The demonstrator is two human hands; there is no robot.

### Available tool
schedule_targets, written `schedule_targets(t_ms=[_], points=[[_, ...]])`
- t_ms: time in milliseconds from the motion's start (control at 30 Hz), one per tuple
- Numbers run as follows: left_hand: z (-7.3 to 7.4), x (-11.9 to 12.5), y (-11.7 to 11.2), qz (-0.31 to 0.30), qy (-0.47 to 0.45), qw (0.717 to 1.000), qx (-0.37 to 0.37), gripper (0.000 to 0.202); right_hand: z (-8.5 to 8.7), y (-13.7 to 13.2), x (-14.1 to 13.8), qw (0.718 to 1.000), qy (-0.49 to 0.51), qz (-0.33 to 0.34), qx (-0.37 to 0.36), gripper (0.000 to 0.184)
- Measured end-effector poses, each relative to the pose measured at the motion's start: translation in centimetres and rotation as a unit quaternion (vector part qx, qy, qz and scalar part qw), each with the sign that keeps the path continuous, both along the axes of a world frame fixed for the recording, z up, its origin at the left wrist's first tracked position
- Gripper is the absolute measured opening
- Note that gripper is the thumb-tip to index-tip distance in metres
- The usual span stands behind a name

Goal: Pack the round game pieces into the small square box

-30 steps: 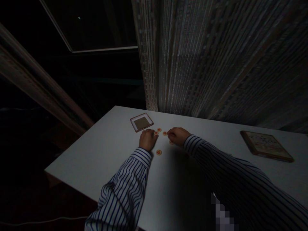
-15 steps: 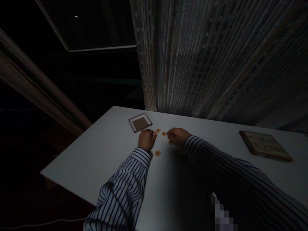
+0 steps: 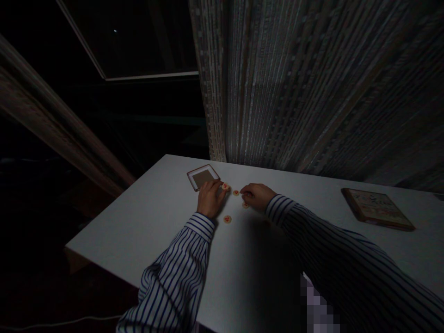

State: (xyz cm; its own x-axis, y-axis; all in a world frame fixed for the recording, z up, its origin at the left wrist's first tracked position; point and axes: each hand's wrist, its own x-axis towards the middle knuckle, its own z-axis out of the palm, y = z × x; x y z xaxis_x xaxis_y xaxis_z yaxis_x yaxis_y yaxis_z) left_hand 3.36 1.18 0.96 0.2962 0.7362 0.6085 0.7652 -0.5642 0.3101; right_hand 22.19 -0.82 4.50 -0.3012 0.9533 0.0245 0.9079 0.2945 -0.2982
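Several small round pale discs with red marks lie on a white table (image 3: pixel 145 222). My left hand (image 3: pixel 210 199) rests on the table with its fingers curled, the fingertips touching one disc (image 3: pixel 225 186) beside a small square tray (image 3: pixel 203 177). My right hand (image 3: pixel 255 195) is curled too, fingertips close to a second disc (image 3: pixel 236 192) and over a third (image 3: pixel 245 205). Another disc (image 3: pixel 227 218) lies alone just below the left hand. The light is dim, so I cannot make out whether either hand pinches a disc.
A flat wooden-framed board (image 3: pixel 376 208) lies at the table's right. A striped curtain (image 3: pixel 312 83) hangs behind the table. The table's left edge drops into darkness, with a white cable (image 3: pixel 52 320) on the floor.
My left hand has slid a little forward, reaching the disc next to the square tray. The right hand has stayed nearly still.
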Motion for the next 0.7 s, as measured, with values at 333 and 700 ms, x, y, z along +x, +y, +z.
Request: schedule_targets(t_ms=[333,700], points=[[1.9,0.3,-2.2,-0.041,-0.005,0.998,0.044,0.026,2.0,-2.1,0.9,1.0,0.011,-0.006,0.018,0.029],[3.3,2.0,-5.6,-0.08,-0.003,0.994,0.078,0.024,4.0,-5.8,3.2,0.997,0.05,-0.027,0.061,0.027]])
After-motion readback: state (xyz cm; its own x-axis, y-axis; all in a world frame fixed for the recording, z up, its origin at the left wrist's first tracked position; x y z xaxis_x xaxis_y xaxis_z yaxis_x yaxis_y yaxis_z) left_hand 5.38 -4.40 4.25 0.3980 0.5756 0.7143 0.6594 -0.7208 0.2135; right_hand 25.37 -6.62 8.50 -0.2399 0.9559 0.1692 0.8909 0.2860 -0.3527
